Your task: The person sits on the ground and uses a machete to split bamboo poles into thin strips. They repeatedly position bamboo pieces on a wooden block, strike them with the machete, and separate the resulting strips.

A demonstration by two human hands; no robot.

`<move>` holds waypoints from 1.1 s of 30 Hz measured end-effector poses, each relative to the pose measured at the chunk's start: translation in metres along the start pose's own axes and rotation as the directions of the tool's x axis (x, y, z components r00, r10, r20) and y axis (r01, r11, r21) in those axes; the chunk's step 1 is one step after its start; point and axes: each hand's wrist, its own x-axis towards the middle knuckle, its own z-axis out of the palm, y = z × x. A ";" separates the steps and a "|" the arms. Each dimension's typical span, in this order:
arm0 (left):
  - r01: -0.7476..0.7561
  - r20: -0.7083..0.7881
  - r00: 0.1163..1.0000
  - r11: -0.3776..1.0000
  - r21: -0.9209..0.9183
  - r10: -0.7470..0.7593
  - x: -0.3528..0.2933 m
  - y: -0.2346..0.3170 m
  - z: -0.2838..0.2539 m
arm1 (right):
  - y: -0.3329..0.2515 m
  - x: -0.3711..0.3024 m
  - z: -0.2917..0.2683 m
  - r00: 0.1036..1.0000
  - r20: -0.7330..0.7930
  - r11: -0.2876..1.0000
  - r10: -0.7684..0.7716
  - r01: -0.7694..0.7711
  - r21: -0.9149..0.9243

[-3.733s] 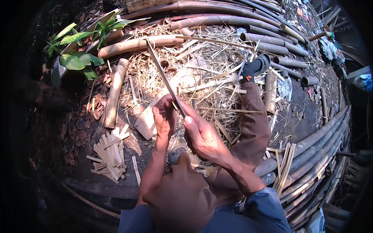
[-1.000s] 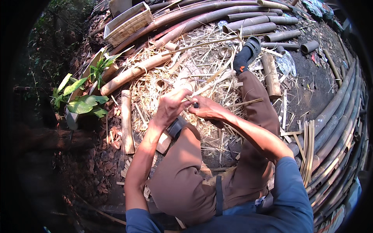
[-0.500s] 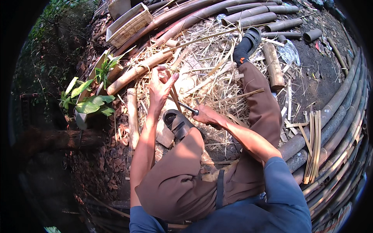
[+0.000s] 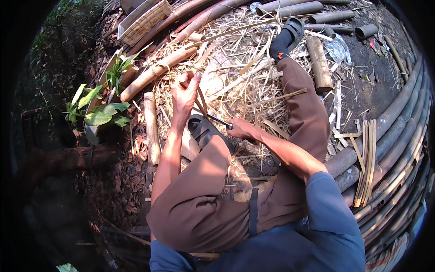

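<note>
My left hand (image 4: pixel 183 99) is closed on a thin bamboo strip (image 4: pixel 202 100), its thumb pointing up and away from me. The strip slants down toward my near foot, where the knife meets or crosses it; I cannot tell whether they touch. My right hand (image 4: pixel 243 129) grips the handle of a slim knife (image 4: pixel 219 119), whose blade points left toward the strip. Just below the blade is my foot in a black sandal (image 4: pixel 206 131). Pale bamboo shavings (image 4: pixel 244 97) cover the ground beyond both hands.
Stacked bamboo poles (image 4: pixel 385 156) curve along the right, with a bundle of split strips (image 4: pixel 368 163) on them. Short logs (image 4: pixel 319 65) lie beside my far leg. A pale plastic crate (image 4: pixel 144 22) and leafy plant (image 4: pixel 104 113) are at left; cut dark tubes (image 4: pixel 333 17) lie at back.
The whole view has shifted slightly. My left hand has moved a little to the left with the strip, and more of the knife blade shows. Both grips look the same.
</note>
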 end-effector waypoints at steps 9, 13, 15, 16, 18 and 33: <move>0.043 -0.099 0.994 0.999 0.008 -0.042 -0.043 -0.006 -0.007 | 0.030 0.003 0.023 0.977 -0.084 0.942 -0.194 0.162 -0.294; 0.071 0.007 0.997 0.993 0.099 -0.072 -0.053 0.005 0.009 | 0.049 -0.004 0.007 0.944 -0.219 0.793 -0.247 0.067 -0.605; -0.009 -0.092 0.996 0.995 0.101 0.019 -0.051 -0.025 -0.021 | 0.033 -0.020 0.019 0.909 -0.200 0.856 -0.365 0.243 -0.457; 0.075 -0.146 0.987 0.997 0.005 -0.074 -0.050 -0.023 -0.029 | 0.045 -0.031 0.013 0.839 -0.264 0.860 -0.475 0.379 -0.343; 0.142 -0.326 0.936 0.990 0.013 -0.130 -0.049 -0.007 -0.061 | 0.029 -0.041 0.001 0.971 -0.048 0.968 -0.235 0.230 -0.097; 0.193 -0.016 0.981 0.969 0.154 -0.192 -0.095 0.062 -0.196 | -0.095 -0.062 -0.033 0.605 -0.408 0.679 -0.683 0.322 -0.660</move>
